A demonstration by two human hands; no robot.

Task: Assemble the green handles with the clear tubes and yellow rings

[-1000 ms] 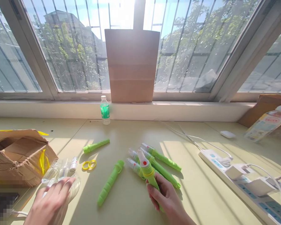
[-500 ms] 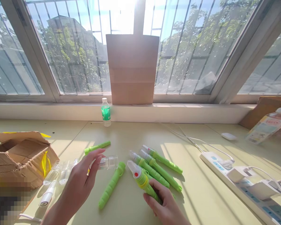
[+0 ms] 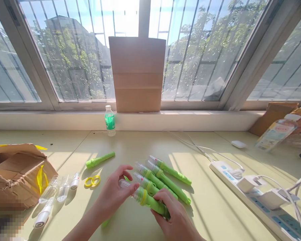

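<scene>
My right hand is wrapped around the green handle of a light stick, its tip pointing up and left. A yellow ring sits round its neck. My left hand grips a clear ribbed cap over the stick's front end; whether the cap is seated cannot be seen. Just beyond my hands lie several capped green light sticks side by side. A loose green handle rests farther left, and another handle is mostly hidden under my left forearm.
Two yellow rings, clear caps and white lamp pieces lie to the left, beside an open cardboard box. A power strip with plugs and cables runs along the right. A green-labelled bottle stands at the back.
My left hand has carried the clear cap rightward onto the front of the light stick. The stick has turned more level, and the yellow rings on the table have come into view.
</scene>
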